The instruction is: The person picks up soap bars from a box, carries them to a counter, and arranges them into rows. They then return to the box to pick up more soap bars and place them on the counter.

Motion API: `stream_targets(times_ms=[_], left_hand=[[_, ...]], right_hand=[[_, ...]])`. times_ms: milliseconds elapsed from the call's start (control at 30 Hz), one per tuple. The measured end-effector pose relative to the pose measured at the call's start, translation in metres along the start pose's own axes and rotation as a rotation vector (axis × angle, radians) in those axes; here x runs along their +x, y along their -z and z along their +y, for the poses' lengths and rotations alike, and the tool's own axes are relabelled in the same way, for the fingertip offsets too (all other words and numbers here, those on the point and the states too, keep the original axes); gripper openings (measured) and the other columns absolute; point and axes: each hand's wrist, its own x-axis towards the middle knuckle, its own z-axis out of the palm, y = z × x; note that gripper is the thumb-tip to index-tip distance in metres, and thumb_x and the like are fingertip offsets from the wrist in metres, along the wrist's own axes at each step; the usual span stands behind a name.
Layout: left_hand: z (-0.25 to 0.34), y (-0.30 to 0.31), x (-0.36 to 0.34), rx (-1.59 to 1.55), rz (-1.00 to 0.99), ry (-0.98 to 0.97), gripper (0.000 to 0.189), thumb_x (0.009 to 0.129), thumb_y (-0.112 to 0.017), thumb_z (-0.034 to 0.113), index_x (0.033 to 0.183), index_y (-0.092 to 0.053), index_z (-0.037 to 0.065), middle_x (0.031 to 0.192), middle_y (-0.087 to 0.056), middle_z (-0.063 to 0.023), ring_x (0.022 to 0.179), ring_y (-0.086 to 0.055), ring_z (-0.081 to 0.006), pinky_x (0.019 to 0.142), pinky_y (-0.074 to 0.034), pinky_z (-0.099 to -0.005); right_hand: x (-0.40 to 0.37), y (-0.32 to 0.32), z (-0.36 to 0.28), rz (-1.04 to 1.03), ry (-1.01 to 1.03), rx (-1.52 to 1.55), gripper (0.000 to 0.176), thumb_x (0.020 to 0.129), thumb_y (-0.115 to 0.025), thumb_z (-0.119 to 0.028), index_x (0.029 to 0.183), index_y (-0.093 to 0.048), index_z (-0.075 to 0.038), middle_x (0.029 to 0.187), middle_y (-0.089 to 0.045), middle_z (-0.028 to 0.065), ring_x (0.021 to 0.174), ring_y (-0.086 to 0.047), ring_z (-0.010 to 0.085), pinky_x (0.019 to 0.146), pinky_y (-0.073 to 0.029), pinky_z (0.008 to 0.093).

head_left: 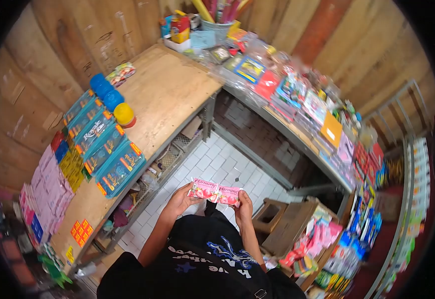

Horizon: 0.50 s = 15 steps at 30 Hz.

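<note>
Two pink packs labelled Harmony with fruit pictures are held side by side in front of my body, above the tiled floor. My left hand (179, 199) grips the outer edge of the left Harmony pack (204, 190), thumb on top. Closed on the right end of the other Harmony pack (227, 196) is my right hand (244, 205). The packs meet in the middle with their printed fronts facing up. The undersides of the packs and most of the fingers beneath them are hidden.
A wooden table (162, 82) on the left bears teal Royale packs (111, 172), blue and yellow tubs (124, 114) and pink packets (53, 187). Stationery and bagged goods cover a glass-fronted counter (277, 119). An open cardboard box (292, 226) stands near my right side.
</note>
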Motion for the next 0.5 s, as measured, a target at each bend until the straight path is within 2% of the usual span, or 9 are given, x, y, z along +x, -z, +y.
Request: stream_targets(times_ms=[200,367,500], left_hand=[[0.027,-0.010,0.029,-0.080,0.078,-0.159,0.033,0.099,-0.046,0.028,0.119,-0.052,0.003,0.117,-0.061,-0.0129,0.109,-0.060,-0.0265,0.099,-0.044,-0.0492],[0.044,-0.007,0.039,-0.167,0.137,-0.305,0.033,0.100,-0.045,0.027,0.121,-0.051,0.003,0.120,-0.059,-0.0118,0.112,-0.058,-0.0262,0.100,-0.043,-0.0494],[0.065,0.000,0.040,-0.198,0.270,-0.365,0.034,0.098,-0.047,0.029,0.121,-0.051,0.004,0.120,-0.059,-0.0107,0.112,-0.058,-0.0244,0.101,-0.044,-0.0483]], right_hand=[[0.077,-0.031,-0.036,-0.152,-0.063,-0.146,0.023,0.097,-0.050,-0.030,0.096,-0.060,-0.009,0.082,-0.065,0.0005,0.068,-0.062,0.0080,0.057,-0.052,0.0236],[0.129,-0.070,-0.050,-0.293,-0.136,-0.222,0.024,0.097,-0.049,-0.030,0.097,-0.061,-0.009,0.083,-0.066,0.0009,0.071,-0.063,0.0081,0.059,-0.051,0.0232],[0.166,-0.108,-0.046,-0.385,-0.206,-0.268,0.025,0.097,-0.050,-0.030,0.098,-0.060,-0.008,0.084,-0.066,0.0019,0.071,-0.063,0.0090,0.061,-0.051,0.0245]])
